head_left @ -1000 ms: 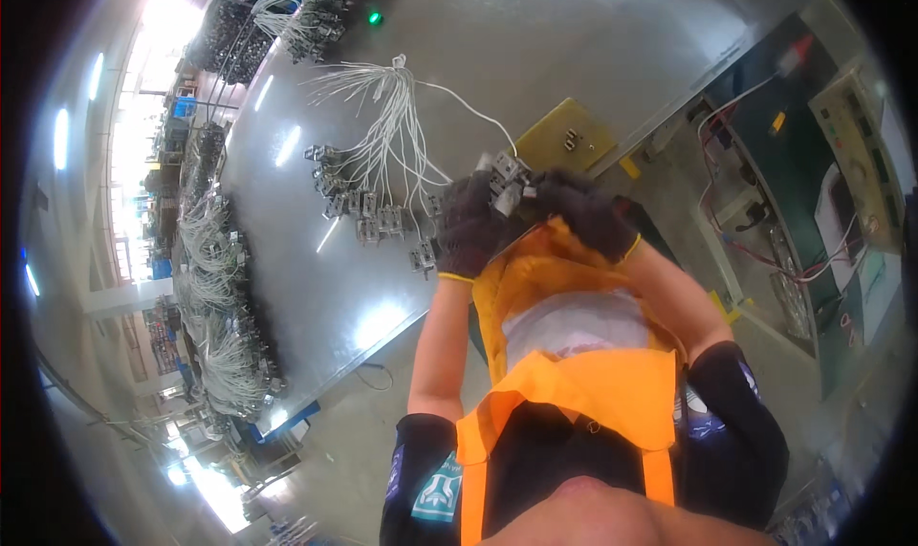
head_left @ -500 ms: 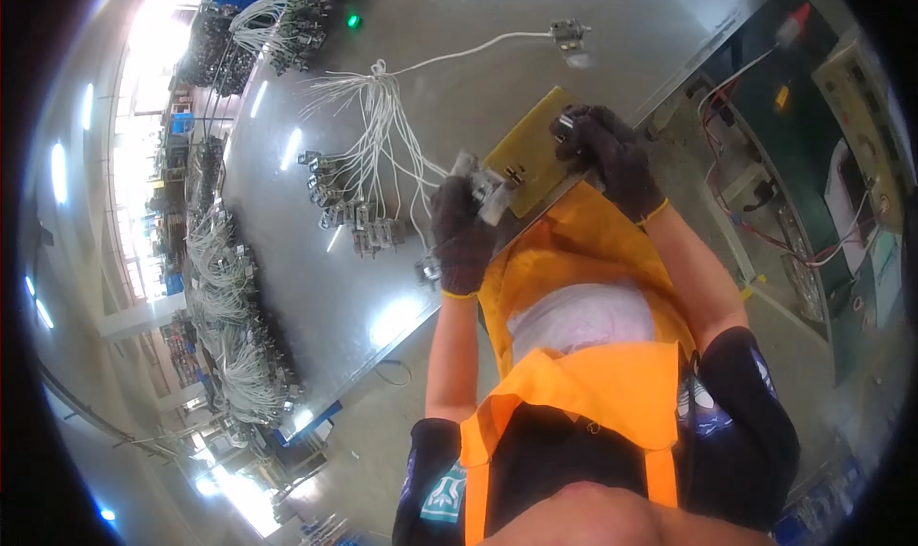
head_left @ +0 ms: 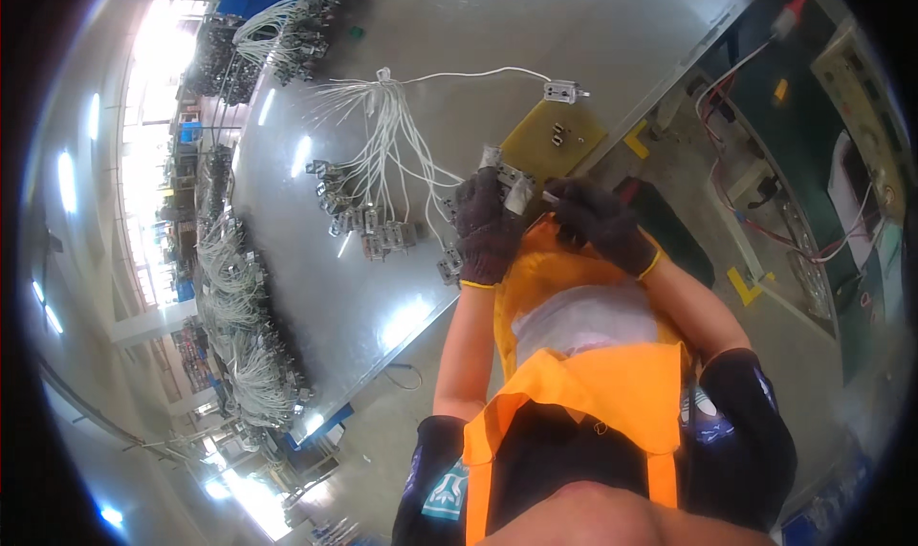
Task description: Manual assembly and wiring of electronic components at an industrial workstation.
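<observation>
Both of my hands wear dark knit gloves. My left hand [head_left: 486,229] is closed around a small silver metal unit [head_left: 516,190] with a white wire. My right hand [head_left: 604,223], close beside it, has its fingers curled together. A small shiny metal piece [head_left: 550,198] pokes out at its fingertips; the rest is hidden. Just beyond my hands lies a yellow board [head_left: 521,144] with small metal parts [head_left: 558,133] on it. A metal box-shaped unit [head_left: 564,91] on a long white wire rests at the board's far edge.
A bundle of white wires [head_left: 387,116], tied at the top, fans across the metal table [head_left: 459,30] to several metal units [head_left: 373,232]. More wired units [head_left: 239,326] are heaped along the left. Right of the table stands a green surface [head_left: 755,106] with red and white cables.
My right hand has drawn back from the board toward my left hand. Small parts now show on the board. The far wired unit lies closer to the board.
</observation>
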Demonstrator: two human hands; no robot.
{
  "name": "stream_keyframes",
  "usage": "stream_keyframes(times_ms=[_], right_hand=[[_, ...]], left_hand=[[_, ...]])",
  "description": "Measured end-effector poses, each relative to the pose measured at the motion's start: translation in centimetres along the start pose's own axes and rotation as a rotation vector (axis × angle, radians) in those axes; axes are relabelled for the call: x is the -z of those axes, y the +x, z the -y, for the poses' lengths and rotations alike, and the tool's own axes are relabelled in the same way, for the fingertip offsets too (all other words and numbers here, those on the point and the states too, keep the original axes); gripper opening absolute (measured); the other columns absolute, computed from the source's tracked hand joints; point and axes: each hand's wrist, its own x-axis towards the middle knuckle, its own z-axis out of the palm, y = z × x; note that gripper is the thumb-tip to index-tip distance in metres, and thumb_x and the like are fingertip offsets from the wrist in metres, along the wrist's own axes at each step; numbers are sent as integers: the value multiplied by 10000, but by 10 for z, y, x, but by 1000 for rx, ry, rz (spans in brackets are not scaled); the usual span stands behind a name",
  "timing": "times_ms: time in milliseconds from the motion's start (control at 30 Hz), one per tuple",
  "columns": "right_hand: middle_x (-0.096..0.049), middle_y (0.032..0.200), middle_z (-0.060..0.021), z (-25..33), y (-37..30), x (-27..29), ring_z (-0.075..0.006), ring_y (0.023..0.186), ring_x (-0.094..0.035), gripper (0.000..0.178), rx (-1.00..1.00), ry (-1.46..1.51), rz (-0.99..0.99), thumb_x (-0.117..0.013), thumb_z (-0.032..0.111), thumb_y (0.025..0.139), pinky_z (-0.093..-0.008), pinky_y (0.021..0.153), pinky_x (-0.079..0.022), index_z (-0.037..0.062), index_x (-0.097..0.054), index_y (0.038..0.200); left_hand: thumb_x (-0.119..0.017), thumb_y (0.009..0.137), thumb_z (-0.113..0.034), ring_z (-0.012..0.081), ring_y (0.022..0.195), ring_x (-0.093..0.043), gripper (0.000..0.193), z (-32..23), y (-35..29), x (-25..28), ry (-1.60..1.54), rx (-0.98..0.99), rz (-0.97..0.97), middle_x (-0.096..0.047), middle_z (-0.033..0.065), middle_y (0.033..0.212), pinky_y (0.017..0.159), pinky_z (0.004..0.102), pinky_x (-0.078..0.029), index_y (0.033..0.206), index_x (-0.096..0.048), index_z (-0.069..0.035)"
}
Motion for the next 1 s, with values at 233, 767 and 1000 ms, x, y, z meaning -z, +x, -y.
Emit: stream_keyframes(times_ms=[233, 767, 1000], right_hand=[[-676, 1019, -138, -38, 27, -14, -276, 909, -673, 266, 783, -667, -198, -575, 64, 916, -364, 792, -534, 54, -639, 1174], [-594, 934, 16, -35, 20, -18, -51, 717, -536, 269, 651, -347, 22, -513, 93, 966, -218, 628, -478, 65, -574, 1226], [-660, 909, -56, -16, 11, -13, -107, 718, -601, 223, -257, 779, 224, -524, 171, 971, -270, 668, -529, 36, -637, 1108]], left_hand=[[-669, 881, -236, 260, 965, -601, 539, 12, 0, -3, -234, 71, 42, -651, 139, 1042, 887, 371, -465, 1339, -516, 1], [-690, 854, -222, 257, 918, -642, 492, 8, 7, 3, -221, 143, 124, -667, 154, 990, 850, 356, -499, 1274, -563, 1], [-726, 801, -273, 382, 1030, -566, 607, 6, -25, -7, 271, -9, -247, -586, 202, 1144, 892, 456, -447, 1304, -492, -27]])
